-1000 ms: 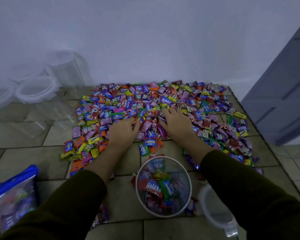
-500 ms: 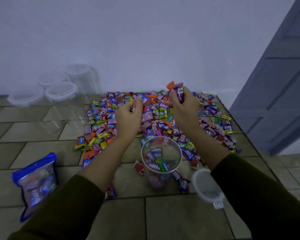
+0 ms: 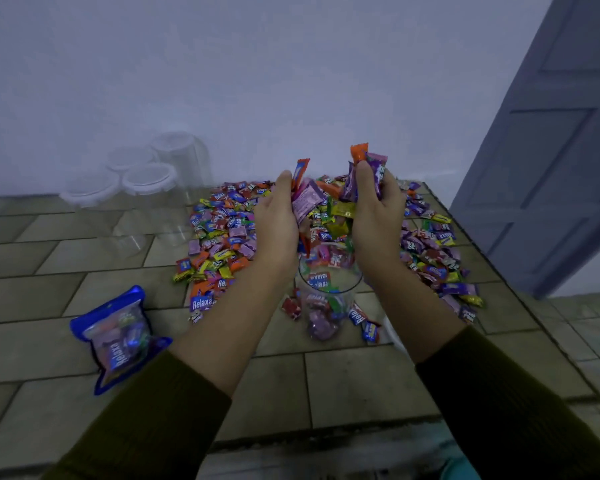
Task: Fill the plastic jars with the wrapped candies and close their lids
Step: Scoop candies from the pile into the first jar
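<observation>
A blue resealable candy bag (image 3: 118,337) lies at the near left of the tiled worktop (image 3: 354,382). The open plastic jar (image 3: 326,306) stands upright between the forearms, partly filled with wrapped candies. Above its mouth, the left hand (image 3: 278,220) and the right hand (image 3: 378,216) each have their fingers curled around a handful of candies. The loose candy pile (image 3: 222,230) lies beyond. Lidded empty jars (image 3: 146,188) stand at the far left by the wall.

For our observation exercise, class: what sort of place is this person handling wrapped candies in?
Likely an indoor room, perhaps in a home: a beige tiled floor, a plain white wall and a grey panelled door beside it.
</observation>
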